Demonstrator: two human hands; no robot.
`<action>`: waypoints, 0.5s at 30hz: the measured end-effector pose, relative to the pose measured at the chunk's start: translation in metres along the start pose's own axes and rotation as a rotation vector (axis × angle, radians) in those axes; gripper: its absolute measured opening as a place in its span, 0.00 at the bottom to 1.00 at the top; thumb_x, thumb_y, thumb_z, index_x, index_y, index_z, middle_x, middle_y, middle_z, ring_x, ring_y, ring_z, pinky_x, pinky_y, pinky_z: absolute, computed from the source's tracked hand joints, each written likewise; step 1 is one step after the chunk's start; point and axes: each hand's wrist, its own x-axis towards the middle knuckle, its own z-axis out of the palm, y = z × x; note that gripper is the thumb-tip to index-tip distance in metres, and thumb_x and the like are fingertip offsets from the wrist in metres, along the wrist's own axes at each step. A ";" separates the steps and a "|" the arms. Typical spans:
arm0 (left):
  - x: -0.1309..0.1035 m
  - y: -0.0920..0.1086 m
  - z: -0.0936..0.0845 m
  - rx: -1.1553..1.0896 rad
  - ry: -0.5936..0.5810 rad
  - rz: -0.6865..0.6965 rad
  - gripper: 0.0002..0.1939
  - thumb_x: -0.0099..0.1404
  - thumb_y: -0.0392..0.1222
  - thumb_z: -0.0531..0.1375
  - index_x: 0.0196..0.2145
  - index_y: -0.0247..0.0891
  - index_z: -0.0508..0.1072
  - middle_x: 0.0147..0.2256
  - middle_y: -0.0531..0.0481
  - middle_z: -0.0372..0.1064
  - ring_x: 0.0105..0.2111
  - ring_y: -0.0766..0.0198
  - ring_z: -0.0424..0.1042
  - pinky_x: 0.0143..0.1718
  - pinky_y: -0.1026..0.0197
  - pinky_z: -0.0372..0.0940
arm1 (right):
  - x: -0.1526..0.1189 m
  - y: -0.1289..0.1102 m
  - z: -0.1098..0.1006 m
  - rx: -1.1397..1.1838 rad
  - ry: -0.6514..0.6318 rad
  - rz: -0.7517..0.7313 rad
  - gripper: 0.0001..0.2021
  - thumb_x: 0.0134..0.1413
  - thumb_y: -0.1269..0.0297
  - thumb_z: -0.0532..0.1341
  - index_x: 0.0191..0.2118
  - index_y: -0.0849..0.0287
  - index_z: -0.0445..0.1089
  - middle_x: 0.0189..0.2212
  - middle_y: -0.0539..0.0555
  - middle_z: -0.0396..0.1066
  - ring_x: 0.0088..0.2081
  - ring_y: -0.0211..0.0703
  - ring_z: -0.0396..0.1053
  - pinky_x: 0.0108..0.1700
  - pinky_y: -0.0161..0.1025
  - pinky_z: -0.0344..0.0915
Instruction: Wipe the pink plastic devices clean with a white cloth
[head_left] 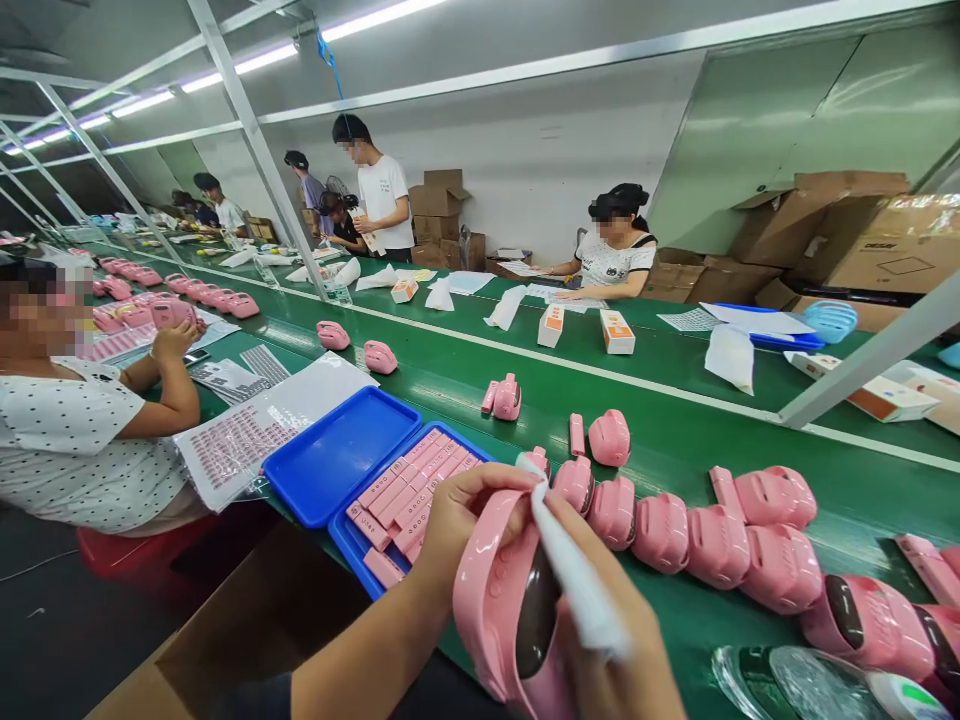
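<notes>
No brand or lettering is coming through clearly anywhere; the print on the orange-and-white cartons across the green conveyor belt is too small for me to make out.

I'm gripping the pink device in my left hand, fingers curled over its top edge, holding it just off the near edge of the belt. My right hand is pinching a white wiping cloth and pressing it against the device's dark glossy window. The shell is looking smooth and shiny, with small slots along its side.

Just left of the device, a blue tray is sitting packed with flat pink parts, and an empty blue tray is lying beside it. To the right of the device, a row of matching pink devices is lining the belt, nearly touching each other. Sheets of pink stickers are lying further left of the trays.

A person in a dotted shirt is working far to the left, and another person is sitting well beyond the belt by cardboard boxes. A slanted metal frame post is crossing the view to the right.
</notes>
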 end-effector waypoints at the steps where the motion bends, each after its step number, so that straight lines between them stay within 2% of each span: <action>1: 0.003 0.000 -0.003 -0.004 0.033 -0.032 0.07 0.44 0.37 0.69 0.25 0.38 0.78 0.27 0.50 0.76 0.30 0.62 0.73 0.36 0.61 0.67 | 0.004 -0.006 0.011 -0.022 -0.053 -0.115 0.19 0.65 0.60 0.49 0.60 0.53 0.57 0.53 0.53 0.64 0.53 0.50 0.62 0.56 0.43 0.61; 3: 0.009 0.000 -0.010 -0.008 0.078 -0.083 0.07 0.41 0.36 0.70 0.23 0.38 0.78 0.25 0.50 0.75 0.28 0.62 0.72 0.33 0.62 0.66 | 0.009 -0.008 0.022 -0.041 -0.150 -0.236 0.20 0.66 0.64 0.48 0.62 0.49 0.52 0.53 0.48 0.63 0.55 0.43 0.59 0.60 0.40 0.55; 5: 0.012 0.000 -0.017 -0.025 0.083 -0.117 0.07 0.41 0.36 0.69 0.23 0.37 0.78 0.26 0.50 0.76 0.28 0.62 0.72 0.34 0.61 0.67 | 0.012 -0.001 0.025 -0.030 -0.208 -0.207 0.21 0.66 0.67 0.47 0.62 0.48 0.50 0.56 0.46 0.58 0.57 0.38 0.56 0.60 0.35 0.52; 8: 0.016 -0.001 -0.026 -0.074 0.085 -0.168 0.10 0.41 0.35 0.68 0.26 0.37 0.78 0.28 0.48 0.76 0.30 0.61 0.73 0.35 0.60 0.67 | 0.018 0.011 0.027 -0.028 -0.160 -0.145 0.22 0.66 0.71 0.43 0.64 0.53 0.46 0.62 0.47 0.47 0.60 0.37 0.48 0.60 0.34 0.50; 10: 0.019 0.000 -0.032 -0.065 0.119 -0.181 0.10 0.39 0.34 0.68 0.24 0.37 0.78 0.26 0.48 0.76 0.29 0.61 0.73 0.34 0.61 0.67 | 0.020 0.013 0.032 -0.026 -0.154 -0.225 0.22 0.66 0.69 0.44 0.64 0.54 0.46 0.61 0.47 0.49 0.60 0.39 0.48 0.61 0.37 0.49; 12: 0.022 0.003 -0.036 -0.029 0.154 -0.185 0.09 0.37 0.32 0.67 0.22 0.36 0.78 0.24 0.49 0.75 0.26 0.62 0.72 0.32 0.62 0.66 | 0.021 0.012 0.037 -0.014 -0.194 -0.323 0.22 0.66 0.66 0.47 0.63 0.51 0.47 0.57 0.46 0.57 0.58 0.39 0.53 0.61 0.37 0.48; 13: 0.024 0.004 -0.038 -0.029 0.161 -0.187 0.08 0.37 0.32 0.67 0.22 0.36 0.78 0.24 0.49 0.75 0.26 0.62 0.72 0.32 0.62 0.66 | 0.021 0.011 0.040 -0.008 -0.211 -0.327 0.21 0.66 0.65 0.48 0.63 0.50 0.49 0.56 0.47 0.59 0.57 0.40 0.55 0.61 0.38 0.49; 15: 0.026 0.005 -0.039 -0.056 0.146 -0.197 0.08 0.39 0.32 0.67 0.23 0.37 0.78 0.25 0.50 0.75 0.27 0.63 0.72 0.32 0.62 0.66 | 0.023 0.013 0.043 -0.008 -0.190 -0.220 0.21 0.66 0.66 0.48 0.63 0.51 0.49 0.57 0.49 0.58 0.57 0.43 0.56 0.60 0.40 0.53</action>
